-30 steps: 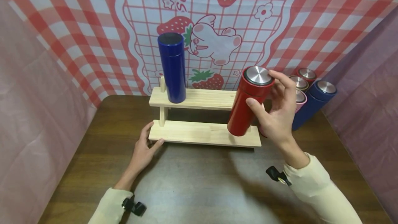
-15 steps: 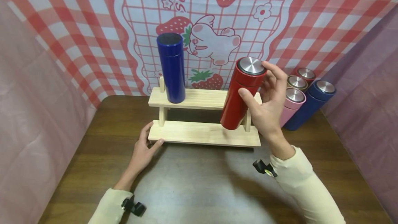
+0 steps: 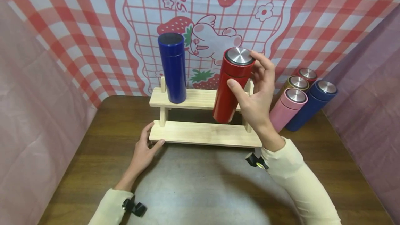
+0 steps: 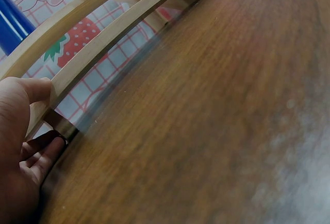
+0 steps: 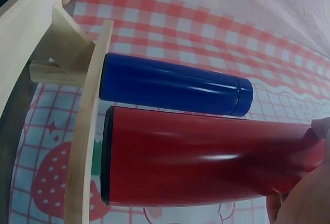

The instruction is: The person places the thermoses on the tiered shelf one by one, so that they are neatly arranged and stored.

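Mid-frame, our right hand (image 3: 258, 101) grips the red flask (image 3: 224, 98); our left hand (image 3: 145, 151) clasps the rack (image 3: 200, 133), presumably steadying it.

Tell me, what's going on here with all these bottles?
A person is handling bottles at a small wooden rack. Their right grip holds a red bottle near its lid, up at the rack's upper shelf. Their left grip has hold of the lower shelf's left end. A blue bottle stands on the upper shelf's left part, and four more bottles are grouped off to the right.
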The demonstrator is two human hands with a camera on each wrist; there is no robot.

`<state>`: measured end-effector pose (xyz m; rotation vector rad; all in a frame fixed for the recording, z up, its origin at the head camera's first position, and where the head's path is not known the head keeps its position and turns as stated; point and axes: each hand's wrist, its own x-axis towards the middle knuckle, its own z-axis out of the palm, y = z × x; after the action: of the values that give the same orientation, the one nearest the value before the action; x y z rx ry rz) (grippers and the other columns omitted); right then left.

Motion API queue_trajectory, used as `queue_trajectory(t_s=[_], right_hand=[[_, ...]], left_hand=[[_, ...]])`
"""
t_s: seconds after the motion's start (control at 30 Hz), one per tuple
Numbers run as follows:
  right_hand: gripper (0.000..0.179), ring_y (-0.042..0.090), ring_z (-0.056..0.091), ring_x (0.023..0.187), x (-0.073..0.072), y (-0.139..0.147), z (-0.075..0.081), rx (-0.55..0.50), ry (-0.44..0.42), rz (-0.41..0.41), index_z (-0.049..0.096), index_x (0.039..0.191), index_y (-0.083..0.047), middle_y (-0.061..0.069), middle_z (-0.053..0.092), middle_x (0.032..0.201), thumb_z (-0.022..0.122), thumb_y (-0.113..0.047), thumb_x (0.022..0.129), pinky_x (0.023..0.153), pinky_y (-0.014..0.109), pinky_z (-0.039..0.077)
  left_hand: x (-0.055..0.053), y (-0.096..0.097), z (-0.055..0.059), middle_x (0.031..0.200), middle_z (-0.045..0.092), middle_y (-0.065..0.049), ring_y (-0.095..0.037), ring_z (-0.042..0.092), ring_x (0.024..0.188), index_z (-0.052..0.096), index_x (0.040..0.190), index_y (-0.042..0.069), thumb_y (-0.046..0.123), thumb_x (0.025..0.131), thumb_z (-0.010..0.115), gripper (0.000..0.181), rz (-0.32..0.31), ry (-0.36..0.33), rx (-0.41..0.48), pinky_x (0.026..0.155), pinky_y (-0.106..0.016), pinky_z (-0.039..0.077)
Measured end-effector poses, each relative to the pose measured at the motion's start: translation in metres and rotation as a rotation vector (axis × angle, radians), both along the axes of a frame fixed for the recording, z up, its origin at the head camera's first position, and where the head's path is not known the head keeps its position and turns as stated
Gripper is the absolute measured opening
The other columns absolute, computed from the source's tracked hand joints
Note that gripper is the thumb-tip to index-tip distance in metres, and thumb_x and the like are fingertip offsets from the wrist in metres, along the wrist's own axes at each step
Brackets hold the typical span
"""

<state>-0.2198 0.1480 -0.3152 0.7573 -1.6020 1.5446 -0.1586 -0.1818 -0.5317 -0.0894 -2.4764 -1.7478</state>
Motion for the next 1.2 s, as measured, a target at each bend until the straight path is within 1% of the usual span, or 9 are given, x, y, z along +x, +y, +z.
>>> queue_trajectory(t_s=[0.1, 0.33, 0.5, 0.57, 0.7, 0.8, 0.93, 1.0, 1.2], right_hand=[[0.068, 0.03, 0.065, 0.117, -0.004, -0.004, 0.001, 0.003, -0.006, 0.0, 0.049, 0.15, 0.005, 0.002, 0.069, 0.13, 0.078, -0.012, 0.091, 0.103, 0.038, 0.052], [0.068, 0.032, 0.064, 0.119, -0.011, -0.014, 0.002, -0.014, -0.02, 0.017, 0.049, 0.151, 0.003, 0.003, 0.068, 0.13, 0.078, -0.01, 0.091, 0.104, 0.039, 0.051], [0.068, 0.033, 0.064, 0.12, -0.018, -0.021, 0.005, -0.023, -0.016, 0.015, 0.049, 0.152, 0.002, 0.007, 0.069, 0.13, 0.079, -0.012, 0.092, 0.104, 0.039, 0.051], [0.068, 0.032, 0.064, 0.121, -0.021, -0.024, 0.005, -0.022, -0.011, 0.013, 0.049, 0.152, 0.003, 0.009, 0.069, 0.13, 0.079, -0.012, 0.092, 0.103, 0.039, 0.052], [0.067, 0.03, 0.064, 0.122, -0.028, -0.028, 0.005, -0.026, -0.012, 0.017, 0.05, 0.151, 0.003, 0.012, 0.069, 0.131, 0.079, -0.012, 0.092, 0.102, 0.038, 0.053], [0.067, 0.029, 0.064, 0.122, -0.032, -0.031, 0.004, -0.026, -0.01, 0.013, 0.05, 0.151, 0.003, 0.014, 0.069, 0.132, 0.079, -0.011, 0.093, 0.102, 0.038, 0.054], [0.067, 0.029, 0.065, 0.122, -0.036, -0.033, 0.003, -0.019, -0.007, 0.004, 0.05, 0.151, 0.003, 0.015, 0.069, 0.132, 0.08, -0.01, 0.093, 0.102, 0.038, 0.055], [0.067, 0.028, 0.066, 0.122, -0.037, -0.033, 0.003, -0.012, -0.006, 0.001, 0.05, 0.152, 0.003, 0.015, 0.069, 0.133, 0.08, -0.01, 0.093, 0.102, 0.038, 0.055], [0.067, 0.028, 0.067, 0.122, -0.043, -0.036, 0.002, -0.01, -0.023, 0.014, 0.049, 0.152, 0.003, 0.017, 0.069, 0.133, 0.081, -0.007, 0.094, 0.102, 0.038, 0.057]], left_hand=[[0.0, 0.0, 0.0, 0.154, 0.059, -0.033, -0.045, 0.064, 0.135, 0.031, 0.172, 0.006, 0.016, 0.104, 0.08, 0.084, 0.001, 0.005, -0.001, 0.114, -0.061, 0.05], [0.0, 0.001, -0.001, 0.154, 0.059, -0.033, -0.046, 0.064, 0.134, 0.033, 0.171, 0.007, 0.015, 0.104, 0.079, 0.082, 0.004, 0.026, -0.012, 0.114, -0.061, 0.051], [-0.003, -0.002, -0.011, 0.148, 0.062, -0.035, -0.044, 0.068, 0.127, 0.037, 0.169, 0.008, 0.024, 0.104, 0.081, 0.08, 0.009, 0.107, -0.018, 0.107, -0.052, 0.058], [-0.005, -0.004, -0.015, 0.147, 0.062, -0.036, -0.045, 0.069, 0.126, 0.037, 0.17, 0.008, 0.027, 0.104, 0.081, 0.081, 0.0, 0.125, -0.02, 0.105, -0.052, 0.058], [-0.009, -0.008, -0.027, 0.151, 0.063, -0.028, -0.039, 0.068, 0.13, 0.035, 0.171, 0.015, 0.033, 0.105, 0.081, 0.083, 0.003, 0.093, -0.044, 0.108, -0.046, 0.057], [-0.011, -0.009, -0.031, 0.153, 0.064, -0.025, -0.035, 0.069, 0.13, 0.035, 0.172, 0.018, 0.036, 0.104, 0.081, 0.084, 0.005, 0.084, -0.048, 0.108, -0.043, 0.057], [-0.009, -0.006, -0.024, 0.148, 0.064, -0.033, -0.043, 0.071, 0.125, 0.037, 0.171, 0.012, 0.032, 0.104, 0.081, 0.083, 0.007, 0.119, -0.036, 0.104, -0.046, 0.06], [-0.006, -0.004, -0.017, 0.147, 0.062, -0.037, -0.046, 0.07, 0.124, 0.036, 0.17, 0.007, 0.027, 0.104, 0.081, 0.082, 0.005, 0.118, -0.035, 0.103, -0.05, 0.059], [-0.001, -0.001, -0.001, 0.156, 0.058, -0.033, -0.047, 0.065, 0.134, 0.032, 0.171, 0.005, 0.016, 0.105, 0.079, 0.082, -0.004, 0.032, -0.01, 0.113, -0.06, 0.052]])
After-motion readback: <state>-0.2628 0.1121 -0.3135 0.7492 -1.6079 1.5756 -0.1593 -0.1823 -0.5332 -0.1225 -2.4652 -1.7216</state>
